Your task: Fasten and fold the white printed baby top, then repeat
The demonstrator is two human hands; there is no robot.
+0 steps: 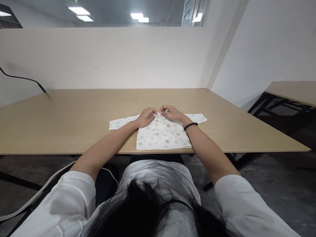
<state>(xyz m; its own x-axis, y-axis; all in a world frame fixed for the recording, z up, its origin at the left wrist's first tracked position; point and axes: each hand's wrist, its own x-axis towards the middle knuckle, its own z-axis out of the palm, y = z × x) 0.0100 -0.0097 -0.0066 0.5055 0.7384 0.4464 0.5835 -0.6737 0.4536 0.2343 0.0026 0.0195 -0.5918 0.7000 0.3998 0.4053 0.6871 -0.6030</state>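
A small white baby shirt [164,135] with a scattered print of little figures lies flat on the table, its two long sleeves spread out to the sides. At the neckline, my left hand [147,117] has its fingers closed on the left part of the collar. Opposite it, my right hand [172,113] pinches the right part of the collar, lifting a bit of the fabric edge. Only a narrow gap separates the two hands. The fingertips partly hide the neck opening, and the hem lies close to the table's front edge.
The wooden table [74,108] reaches back to a white wall [123,59] with a window above. A black cable [24,78] hangs at the far left, and a white cable [46,187] runs below the table's edge. Another table [293,90] stands at the right.
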